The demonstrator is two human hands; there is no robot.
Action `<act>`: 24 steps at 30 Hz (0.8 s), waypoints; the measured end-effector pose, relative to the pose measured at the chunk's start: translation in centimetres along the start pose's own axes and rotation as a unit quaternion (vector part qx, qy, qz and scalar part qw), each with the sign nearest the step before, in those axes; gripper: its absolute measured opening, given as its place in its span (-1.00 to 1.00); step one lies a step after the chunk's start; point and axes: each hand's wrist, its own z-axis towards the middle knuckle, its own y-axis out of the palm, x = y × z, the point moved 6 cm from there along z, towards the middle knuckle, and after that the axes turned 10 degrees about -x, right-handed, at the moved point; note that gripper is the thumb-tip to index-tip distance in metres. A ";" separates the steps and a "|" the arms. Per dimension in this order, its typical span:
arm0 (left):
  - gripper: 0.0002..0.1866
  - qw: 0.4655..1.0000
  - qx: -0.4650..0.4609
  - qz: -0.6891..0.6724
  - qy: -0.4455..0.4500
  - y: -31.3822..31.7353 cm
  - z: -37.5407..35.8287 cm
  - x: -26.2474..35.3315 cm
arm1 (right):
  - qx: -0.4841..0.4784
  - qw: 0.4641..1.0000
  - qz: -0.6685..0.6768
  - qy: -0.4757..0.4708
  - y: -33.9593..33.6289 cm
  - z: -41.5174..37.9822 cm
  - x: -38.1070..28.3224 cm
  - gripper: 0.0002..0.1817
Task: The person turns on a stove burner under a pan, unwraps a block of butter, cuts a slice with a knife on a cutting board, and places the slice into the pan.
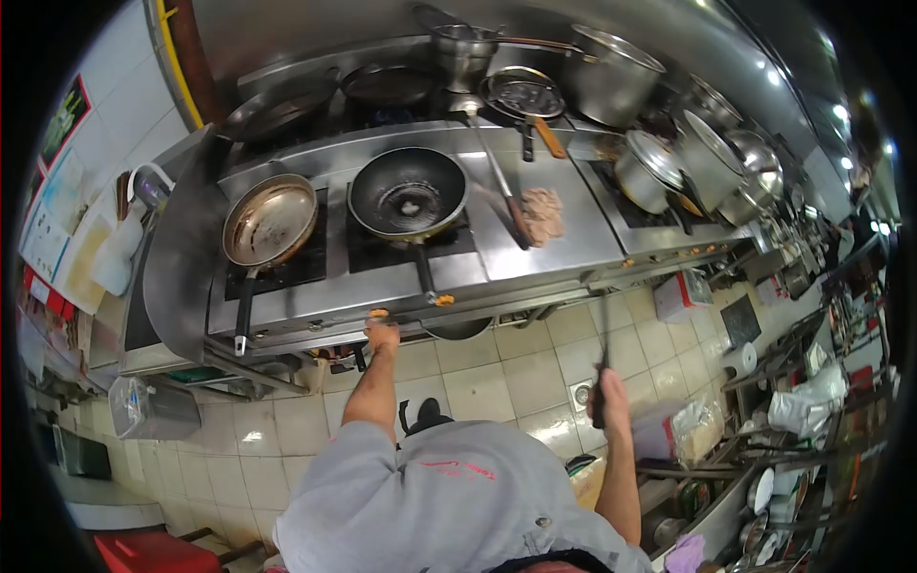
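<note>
At the front of the stove, my left hand is closed with its fingertips at an orange control knob. Above that hand, a black wok rests on a burner, its handle pointing towards me, with a little pale matter and a wet sheen at its bottom. A worn, brownish frying pan sits on the burner to its left. Out to the side over the floor, my right hand is wrapped round the black handle of a long, thin utensil; its far end is seen edge-on and its kind is unclear.
A ladle and a crumpled cloth lie on the steel stove top. Pans and a large pot stand along the back, with a lidded pot further right. A grey bin is at lower left; cluttered shelves stand at right.
</note>
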 end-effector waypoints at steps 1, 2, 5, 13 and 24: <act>-0.36 1.000 -0.003 0.023 0.003 -0.2 2.1 -0.5 | -0.053 0.998 -0.042 0.013 3.1 3.0 0.3 -0.72; -0.34 0.996 -0.033 0.075 0.023 0.5 4.5 -1.0 | -0.081 0.990 -0.112 0.031 5.7 5.8 0.1 -0.68; -0.42 0.987 -0.079 0.108 0.086 3.5 10.6 -3.4 | -0.096 0.904 -0.405 -0.097 12.4 12.8 -1.1 -0.53; -0.62 0.996 -0.053 0.038 0.064 2.9 8.8 -2.7 | -0.212 0.696 -0.686 0.020 23.8 24.5 -4.3 -0.33; -0.81 0.842 -0.245 -0.478 -0.049 4.8 9.2 -5.8 | -0.298 0.608 -0.735 0.006 31.7 32.0 -3.1 -0.33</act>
